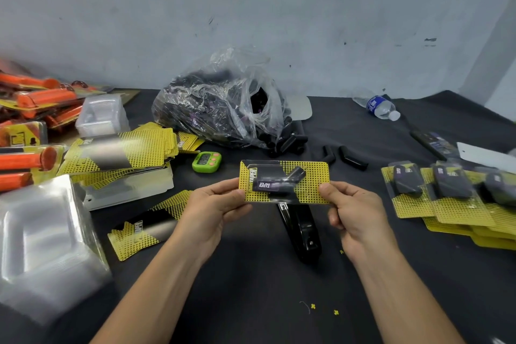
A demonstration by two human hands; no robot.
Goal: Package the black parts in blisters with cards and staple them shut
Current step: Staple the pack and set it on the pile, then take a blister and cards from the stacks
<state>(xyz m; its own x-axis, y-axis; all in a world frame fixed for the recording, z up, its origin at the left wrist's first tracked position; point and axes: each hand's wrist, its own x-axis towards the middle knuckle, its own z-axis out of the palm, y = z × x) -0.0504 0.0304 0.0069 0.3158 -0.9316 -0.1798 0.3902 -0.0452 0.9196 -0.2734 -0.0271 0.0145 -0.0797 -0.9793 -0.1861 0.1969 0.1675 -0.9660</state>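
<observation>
Left hand [216, 204] pinches the left end of a blister pack [284, 183], thumb on top; right hand [350, 207] pinches its right end, above the middle of the table [251, 301]. A black part and a yellow card show inside. A black stapler [303, 232] lies just below. Finished packs [435, 193] overlap near the right edge. A bag of black parts [223, 109] sits by the far edge.

In our grip we see a yellow card [310, 176] patterned with black dots and a black diagonal band, under black parts [286, 188], one with a purple label [265, 184] lettered white. Just below the grip lies a glossy black stapler [304, 229] on the dark grey tablecloth [251, 288]; beyond the grip to the left sits a lime-green timer [199, 166] with pink buttons [214, 160].
</observation>
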